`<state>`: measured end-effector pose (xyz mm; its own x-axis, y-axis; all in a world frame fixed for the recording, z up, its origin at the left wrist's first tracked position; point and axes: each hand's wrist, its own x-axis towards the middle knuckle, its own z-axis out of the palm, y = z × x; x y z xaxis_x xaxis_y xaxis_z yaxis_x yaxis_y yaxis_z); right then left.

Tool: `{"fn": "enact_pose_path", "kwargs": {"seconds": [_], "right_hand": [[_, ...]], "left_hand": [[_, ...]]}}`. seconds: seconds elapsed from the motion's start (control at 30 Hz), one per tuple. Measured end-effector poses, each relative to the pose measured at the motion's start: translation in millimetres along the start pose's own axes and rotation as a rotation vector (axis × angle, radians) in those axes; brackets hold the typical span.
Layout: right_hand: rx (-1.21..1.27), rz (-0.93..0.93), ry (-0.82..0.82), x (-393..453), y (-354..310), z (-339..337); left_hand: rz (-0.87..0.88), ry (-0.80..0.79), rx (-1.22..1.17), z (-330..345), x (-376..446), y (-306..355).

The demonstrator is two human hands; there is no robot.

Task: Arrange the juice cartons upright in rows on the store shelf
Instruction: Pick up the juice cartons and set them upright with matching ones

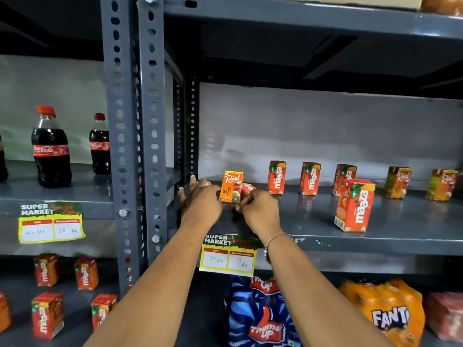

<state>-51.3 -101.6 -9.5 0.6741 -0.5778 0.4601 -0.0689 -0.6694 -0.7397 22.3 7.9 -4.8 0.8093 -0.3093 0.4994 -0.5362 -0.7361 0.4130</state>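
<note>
Reaching onto the grey metal shelf (313, 242), both hands flank an upright orange Real apple carton (231, 186): left hand (201, 202) fingers spread alongside, right hand (260, 209) fingers curled narrow at its base, near standing Maaza cartons (276, 177).

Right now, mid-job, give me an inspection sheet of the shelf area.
Surface: grey shelf, mostly bare.
Job's things: Real carton upright between the hands; cartons lying behind it; four Maaza cartons and two Real cartons upright.
Clutter: nothing seen.
Grippers: left hand open beside the carton; right hand curled at its base, grip unclear.
Cables: nothing seen.
Surroundings: cola bottles left; price tag; Fanta pack below.
</note>
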Motion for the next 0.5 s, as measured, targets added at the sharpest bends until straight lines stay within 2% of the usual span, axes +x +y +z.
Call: {"fn": "enact_pose_path", "kwargs": {"seconds": [0.13,0.27,0.5], "right_hand": [[0.081,-0.003,-0.004,-3,-5,-4],[0.231,0.092,-0.020,-5,-11,-9],[0.241,0.190,-0.036,8,-4,-9]], "left_hand": [[-0.062,-0.026,-0.071,-2,0,0],[-0.116,-0.034,-0.142,-3,2,4],[-0.090,-0.022,-0.092,3,1,3]]}}
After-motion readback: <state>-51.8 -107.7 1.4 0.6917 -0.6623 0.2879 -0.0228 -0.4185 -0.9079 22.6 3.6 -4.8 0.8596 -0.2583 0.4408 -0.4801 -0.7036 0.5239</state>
